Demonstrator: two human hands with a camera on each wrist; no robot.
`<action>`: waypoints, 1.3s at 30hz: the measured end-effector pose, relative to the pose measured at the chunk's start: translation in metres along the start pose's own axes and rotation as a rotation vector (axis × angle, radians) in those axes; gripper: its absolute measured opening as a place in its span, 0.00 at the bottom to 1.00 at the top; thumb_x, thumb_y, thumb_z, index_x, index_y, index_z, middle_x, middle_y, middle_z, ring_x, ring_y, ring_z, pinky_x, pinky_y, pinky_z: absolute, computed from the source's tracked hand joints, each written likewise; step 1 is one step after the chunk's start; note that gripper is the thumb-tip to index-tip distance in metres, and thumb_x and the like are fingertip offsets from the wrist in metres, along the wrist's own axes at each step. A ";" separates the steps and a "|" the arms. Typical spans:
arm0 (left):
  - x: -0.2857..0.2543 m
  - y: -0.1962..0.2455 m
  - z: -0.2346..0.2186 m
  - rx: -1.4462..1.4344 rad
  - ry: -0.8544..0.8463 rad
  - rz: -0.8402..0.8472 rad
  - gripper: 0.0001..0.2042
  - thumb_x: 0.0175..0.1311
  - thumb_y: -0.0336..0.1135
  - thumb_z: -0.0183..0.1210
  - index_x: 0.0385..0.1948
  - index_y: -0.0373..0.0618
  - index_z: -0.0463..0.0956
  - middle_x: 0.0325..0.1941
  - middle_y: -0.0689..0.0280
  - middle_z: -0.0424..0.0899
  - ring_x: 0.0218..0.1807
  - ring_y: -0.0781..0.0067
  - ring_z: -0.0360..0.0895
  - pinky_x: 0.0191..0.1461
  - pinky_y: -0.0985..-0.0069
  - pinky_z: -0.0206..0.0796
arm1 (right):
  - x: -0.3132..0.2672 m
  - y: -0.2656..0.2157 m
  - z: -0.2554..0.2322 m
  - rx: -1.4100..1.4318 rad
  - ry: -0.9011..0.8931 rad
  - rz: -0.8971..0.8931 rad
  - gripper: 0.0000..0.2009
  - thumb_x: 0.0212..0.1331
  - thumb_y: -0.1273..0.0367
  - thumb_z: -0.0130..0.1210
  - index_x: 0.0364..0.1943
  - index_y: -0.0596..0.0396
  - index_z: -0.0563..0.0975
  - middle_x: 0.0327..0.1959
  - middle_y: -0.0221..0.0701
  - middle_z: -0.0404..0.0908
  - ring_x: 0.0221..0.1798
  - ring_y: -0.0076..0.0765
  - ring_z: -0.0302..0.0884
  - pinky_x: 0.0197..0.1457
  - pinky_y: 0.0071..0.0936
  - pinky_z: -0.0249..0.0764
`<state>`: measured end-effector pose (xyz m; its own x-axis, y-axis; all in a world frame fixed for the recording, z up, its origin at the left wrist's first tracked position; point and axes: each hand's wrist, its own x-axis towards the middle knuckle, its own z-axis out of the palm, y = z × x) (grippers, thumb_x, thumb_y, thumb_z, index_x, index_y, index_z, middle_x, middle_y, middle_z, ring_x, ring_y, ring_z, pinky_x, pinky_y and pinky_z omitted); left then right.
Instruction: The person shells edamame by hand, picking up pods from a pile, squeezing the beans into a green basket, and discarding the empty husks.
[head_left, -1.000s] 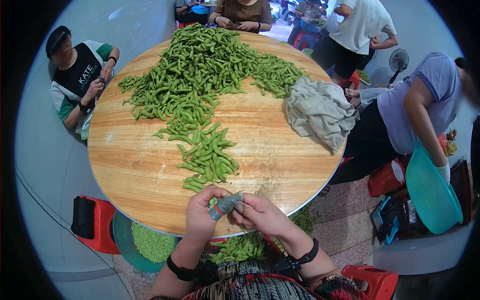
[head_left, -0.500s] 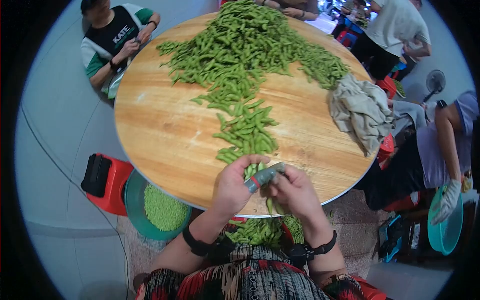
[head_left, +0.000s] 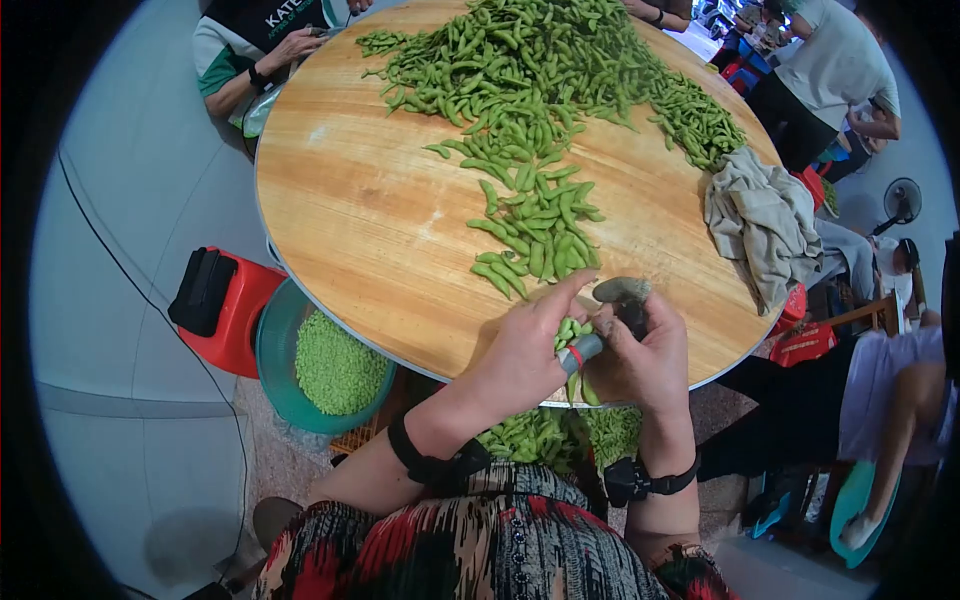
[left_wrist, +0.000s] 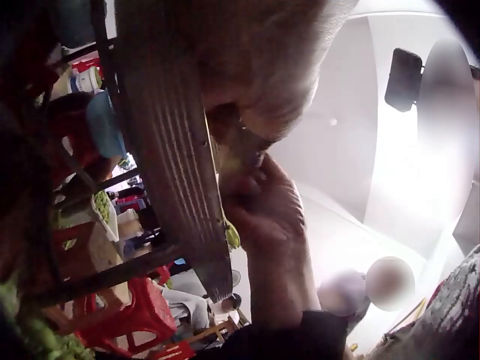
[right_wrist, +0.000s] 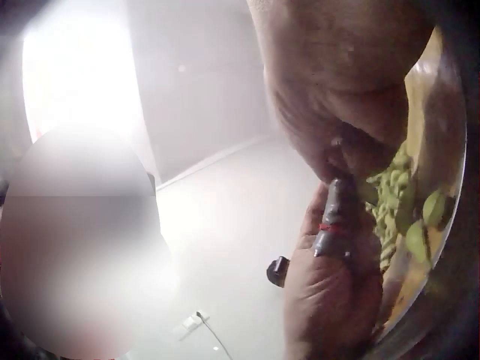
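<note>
At the near rim of the round wooden table point(head_left: 340, 240), my two hands meet over a few green edamame pods point(head_left: 568, 332). My left hand point(head_left: 530, 350) wears a grey finger guard with a red band point(head_left: 582, 350) and holds the pods against its palm. My right hand point(head_left: 645, 355) is curled against them, with a grey guard point(head_left: 620, 291) on its raised thumb. In the right wrist view the banded guard point(right_wrist: 334, 221) touches my right fingertips beside the pods point(right_wrist: 390, 195). In the left wrist view my right hand point(left_wrist: 270, 217) is at the table edge point(left_wrist: 180, 172).
A long heap of pods point(head_left: 530, 120) runs across the table. A grey cloth point(head_left: 765, 220) lies at its right edge. A teal bowl of shelled beans point(head_left: 335, 365) and a red stool point(head_left: 225, 305) stand at my left. More pods point(head_left: 540, 435) lie in my lap. Other people sit around.
My head has turned left and down, so the table has slid up and right in view. My hands stay together on the pods, and my right thumb has lifted.
</note>
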<state>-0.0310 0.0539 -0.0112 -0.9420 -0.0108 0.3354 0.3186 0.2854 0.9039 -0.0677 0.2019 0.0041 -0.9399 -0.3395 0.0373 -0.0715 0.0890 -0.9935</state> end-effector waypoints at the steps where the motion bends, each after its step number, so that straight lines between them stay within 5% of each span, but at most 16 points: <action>1: 0.001 0.004 -0.003 0.000 0.003 -0.006 0.26 0.51 0.26 0.60 0.55 0.43 0.66 0.30 0.63 0.77 0.36 0.73 0.76 0.43 0.77 0.67 | -0.001 0.000 0.001 0.087 0.030 0.022 0.10 0.54 0.77 0.54 0.41 0.61 0.72 0.30 0.24 0.76 0.30 0.16 0.72 0.34 0.14 0.68; 4: 0.006 0.006 -0.009 -0.031 -0.088 0.087 0.22 0.50 0.27 0.60 0.51 0.43 0.70 0.32 0.60 0.77 0.36 0.60 0.76 0.42 0.71 0.67 | -0.004 -0.002 -0.003 0.470 0.015 0.212 0.08 0.53 0.78 0.54 0.37 0.59 0.71 0.25 0.22 0.72 0.21 0.12 0.64 0.22 0.10 0.60; 6: 0.007 -0.006 -0.009 0.006 -0.089 0.403 0.17 0.54 0.25 0.58 0.47 0.44 0.73 0.32 0.65 0.78 0.34 0.76 0.76 0.36 0.78 0.68 | -0.005 0.010 -0.004 1.000 -0.180 0.277 0.08 0.53 0.77 0.54 0.37 0.59 0.70 0.21 0.21 0.68 0.16 0.10 0.56 0.16 0.08 0.51; 10: 0.004 -0.012 -0.010 -0.330 -0.155 0.184 0.13 0.54 0.23 0.57 0.42 0.44 0.74 0.32 0.69 0.77 0.31 0.83 0.72 0.28 0.84 0.63 | 0.000 0.009 -0.004 0.987 -0.198 0.257 0.08 0.55 0.77 0.52 0.39 0.60 0.70 0.21 0.21 0.66 0.15 0.10 0.53 0.15 0.08 0.50; 12: 0.003 -0.013 -0.012 -0.891 -0.196 -0.277 0.09 0.56 0.22 0.55 0.38 0.45 0.73 0.32 0.71 0.76 0.28 0.89 0.68 0.24 0.91 0.55 | 0.008 0.003 -0.001 0.911 -0.161 0.243 0.07 0.56 0.76 0.51 0.39 0.59 0.70 0.20 0.20 0.65 0.15 0.10 0.52 0.16 0.09 0.50; 14: 0.001 -0.010 -0.013 -0.863 -0.117 -0.288 0.11 0.56 0.20 0.51 0.39 0.45 0.72 0.31 0.71 0.74 0.26 0.93 0.64 0.22 0.94 0.49 | 0.018 -0.005 0.002 0.618 -0.076 0.186 0.07 0.57 0.76 0.50 0.39 0.58 0.71 0.20 0.18 0.65 0.16 0.09 0.51 0.17 0.11 0.51; 16: -0.006 -0.010 -0.022 -0.971 0.151 -0.348 0.13 0.55 0.19 0.50 0.41 0.44 0.71 0.32 0.71 0.72 0.25 0.91 0.63 0.21 0.94 0.48 | 0.025 0.004 -0.005 0.412 -0.079 0.127 0.07 0.57 0.73 0.52 0.38 0.58 0.72 0.20 0.26 0.72 0.15 0.22 0.62 0.19 0.22 0.59; 18: -0.019 -0.003 -0.045 -0.936 0.221 -0.291 0.10 0.58 0.23 0.48 0.42 0.42 0.69 0.31 0.70 0.71 0.24 0.90 0.62 0.20 0.94 0.47 | 0.022 0.009 -0.005 -0.871 -0.152 -0.294 0.08 0.54 0.69 0.54 0.35 0.59 0.73 0.22 0.39 0.76 0.22 0.42 0.73 0.25 0.33 0.68; 20: -0.035 0.001 -0.072 -0.811 0.338 -0.268 0.07 0.62 0.28 0.46 0.40 0.42 0.69 0.29 0.70 0.70 0.24 0.90 0.61 0.19 0.94 0.47 | 0.006 -0.015 -0.008 -0.858 -0.299 -0.210 0.11 0.51 0.66 0.57 0.34 0.59 0.74 0.25 0.47 0.76 0.32 0.52 0.75 0.33 0.38 0.70; 22: -0.055 -0.006 -0.102 -0.709 0.531 -0.256 0.07 0.64 0.31 0.44 0.39 0.42 0.69 0.27 0.71 0.68 0.23 0.89 0.60 0.18 0.93 0.47 | -0.002 -0.029 -0.022 -0.563 -0.977 -0.121 0.11 0.50 0.67 0.57 0.35 0.59 0.74 0.26 0.45 0.77 0.31 0.48 0.76 0.34 0.34 0.71; 24: -0.071 -0.018 -0.124 -0.555 0.781 -0.255 0.06 0.64 0.31 0.45 0.37 0.42 0.69 0.25 0.73 0.67 0.22 0.89 0.59 0.19 0.91 0.46 | 0.001 -0.032 -0.026 -0.500 -0.935 -0.068 0.12 0.51 0.67 0.57 0.38 0.58 0.74 0.26 0.45 0.77 0.32 0.47 0.76 0.35 0.33 0.71; 26: -0.097 -0.044 -0.149 -0.444 0.909 -0.252 0.05 0.64 0.31 0.45 0.35 0.42 0.69 0.25 0.74 0.67 0.21 0.89 0.58 0.19 0.91 0.47 | 0.016 -0.016 -0.027 -0.440 -0.210 0.097 0.13 0.51 0.67 0.57 0.40 0.58 0.74 0.24 0.45 0.77 0.30 0.47 0.76 0.34 0.34 0.71; 29: -0.154 -0.117 -0.193 -0.238 0.914 -0.362 0.06 0.58 0.26 0.53 0.37 0.41 0.73 0.41 0.63 0.75 0.36 0.80 0.72 0.34 0.88 0.63 | 0.056 0.007 -0.025 -0.678 0.067 -0.113 0.13 0.50 0.68 0.57 0.40 0.59 0.73 0.24 0.46 0.77 0.30 0.51 0.76 0.33 0.38 0.71; 31: -0.171 -0.137 -0.199 0.826 0.441 -0.554 0.11 0.54 0.24 0.56 0.40 0.39 0.75 0.48 0.57 0.72 0.51 0.69 0.70 0.52 0.79 0.63 | 0.059 0.013 -0.020 -0.819 0.024 -0.194 0.12 0.49 0.69 0.57 0.38 0.59 0.73 0.24 0.47 0.77 0.30 0.53 0.76 0.33 0.40 0.71; 34: -0.161 -0.111 -0.191 0.922 0.600 -0.393 0.16 0.51 0.22 0.56 0.45 0.40 0.74 0.50 0.56 0.69 0.58 0.63 0.64 0.61 0.73 0.56 | 0.053 0.007 -0.011 -0.972 -0.033 -0.227 0.10 0.48 0.70 0.57 0.31 0.61 0.72 0.25 0.49 0.77 0.32 0.57 0.75 0.35 0.44 0.70; 39: -0.108 -0.036 -0.154 0.271 0.583 -0.202 0.11 0.54 0.20 0.53 0.39 0.41 0.75 0.39 0.67 0.76 0.41 0.80 0.71 0.42 0.82 0.65 | 0.041 0.016 -0.018 -0.717 0.087 -0.217 0.08 0.48 0.71 0.56 0.28 0.62 0.73 0.21 0.42 0.76 0.24 0.45 0.74 0.30 0.35 0.69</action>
<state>0.0752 -0.1027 -0.0386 -0.7449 -0.5833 0.3238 0.0324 0.4531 0.8908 -0.1130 0.2063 -0.0084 -0.9007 -0.3466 0.2618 -0.4300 0.6261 -0.6505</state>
